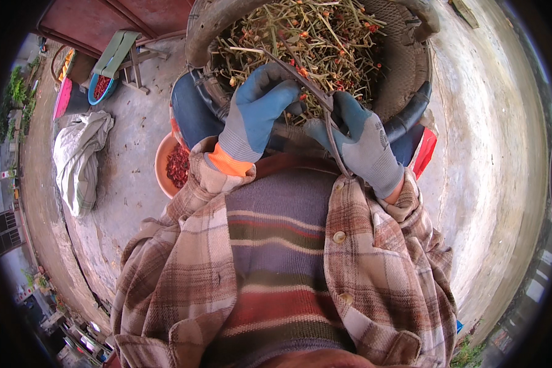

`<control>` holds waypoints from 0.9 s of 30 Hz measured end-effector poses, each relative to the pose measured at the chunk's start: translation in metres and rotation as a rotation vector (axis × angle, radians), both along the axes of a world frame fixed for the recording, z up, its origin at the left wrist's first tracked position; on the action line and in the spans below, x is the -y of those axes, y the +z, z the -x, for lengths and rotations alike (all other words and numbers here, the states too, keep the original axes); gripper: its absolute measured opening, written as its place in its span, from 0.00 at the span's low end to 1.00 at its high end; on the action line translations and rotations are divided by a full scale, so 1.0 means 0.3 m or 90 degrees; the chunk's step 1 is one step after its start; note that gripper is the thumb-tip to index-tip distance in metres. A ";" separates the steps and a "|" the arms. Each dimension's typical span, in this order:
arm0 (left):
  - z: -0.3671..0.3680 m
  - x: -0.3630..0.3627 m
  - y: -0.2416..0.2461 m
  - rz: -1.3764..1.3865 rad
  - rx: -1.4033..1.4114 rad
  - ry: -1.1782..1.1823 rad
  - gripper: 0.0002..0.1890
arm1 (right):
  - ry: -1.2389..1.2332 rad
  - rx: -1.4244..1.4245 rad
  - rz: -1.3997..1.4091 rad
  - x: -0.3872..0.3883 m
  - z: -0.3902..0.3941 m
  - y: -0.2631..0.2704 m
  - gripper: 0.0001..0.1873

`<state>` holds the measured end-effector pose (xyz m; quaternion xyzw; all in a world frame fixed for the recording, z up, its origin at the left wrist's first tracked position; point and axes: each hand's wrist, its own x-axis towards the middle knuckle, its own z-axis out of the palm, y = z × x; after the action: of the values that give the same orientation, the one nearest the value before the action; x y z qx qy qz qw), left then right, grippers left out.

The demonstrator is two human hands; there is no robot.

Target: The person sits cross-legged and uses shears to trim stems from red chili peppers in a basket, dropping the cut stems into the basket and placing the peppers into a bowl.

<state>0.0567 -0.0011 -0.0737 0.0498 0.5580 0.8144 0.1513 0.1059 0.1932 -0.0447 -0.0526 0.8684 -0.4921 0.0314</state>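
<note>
My right hand, in a grey and blue work glove, grips the handles of metal scissors. Their blades point up and left over a basket on my lap, which holds cut stalks with red and orange bits among them. My left hand, gloved alike with an orange cuff, has its fingers curled just left of the blades. A pale stalk lies near the blade tip; whether the left fingers pinch anything is hidden.
An orange basin of dried red pieces stands beside my left leg. Further left are a white sack, a wooden stool, a blue basin with red contents and a pink-rimmed container. A red packet shows at right.
</note>
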 end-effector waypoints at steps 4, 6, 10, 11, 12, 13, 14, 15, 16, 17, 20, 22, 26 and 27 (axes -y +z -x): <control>-0.020 -0.022 0.033 0.037 -0.024 0.056 0.12 | -0.012 -0.002 -0.061 0.003 -0.005 -0.021 0.24; -0.022 -0.024 0.039 0.079 -0.039 0.067 0.12 | -0.023 -0.060 -0.038 0.004 -0.007 -0.067 0.23; -0.023 -0.020 0.028 0.102 -0.058 0.068 0.12 | -0.055 -0.072 -0.103 0.008 -0.006 -0.067 0.21; -0.021 -0.017 0.022 0.106 -0.058 0.066 0.12 | -0.051 -0.091 -0.114 0.005 -0.004 -0.078 0.18; -0.020 -0.016 0.019 0.109 -0.059 0.064 0.12 | -0.047 -0.110 -0.125 -0.001 0.000 -0.099 0.17; -0.019 -0.017 0.021 0.109 -0.059 0.067 0.12 | -0.043 -0.129 -0.137 -0.005 0.002 -0.110 0.15; -0.019 -0.018 0.024 0.110 -0.059 0.071 0.12 | -0.044 -0.120 -0.142 -0.004 0.002 -0.105 0.14; -0.019 -0.019 0.025 0.111 -0.058 0.075 0.12 | -0.045 -0.112 -0.146 -0.002 0.001 -0.097 0.14; -0.017 -0.018 0.020 0.112 -0.057 0.072 0.12 | -0.046 -0.104 -0.150 0.000 0.002 -0.093 0.14; -0.014 -0.016 0.012 0.114 -0.055 0.070 0.12 | -0.046 -0.094 -0.152 0.001 0.002 -0.097 0.14; -0.009 -0.012 -0.002 0.102 -0.026 0.056 0.12 | -0.043 -0.076 -0.129 0.001 0.002 -0.120 0.14; -0.008 -0.012 0.000 0.101 -0.013 0.045 0.12 | -0.035 -0.076 -0.075 -0.002 0.004 -0.140 0.15; -0.012 -0.021 0.004 0.109 0.016 0.017 0.12 | -0.047 -0.103 -0.043 0.005 0.014 -0.122 0.17; -0.012 -0.022 0.000 0.106 0.033 0.006 0.13 | -0.053 -0.088 -0.042 0.006 0.012 -0.115 0.18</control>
<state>0.0601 0.0054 -0.0735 0.0134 0.6198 0.7671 0.1651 0.1021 0.1914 -0.0793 -0.0495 0.8855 -0.4596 -0.0477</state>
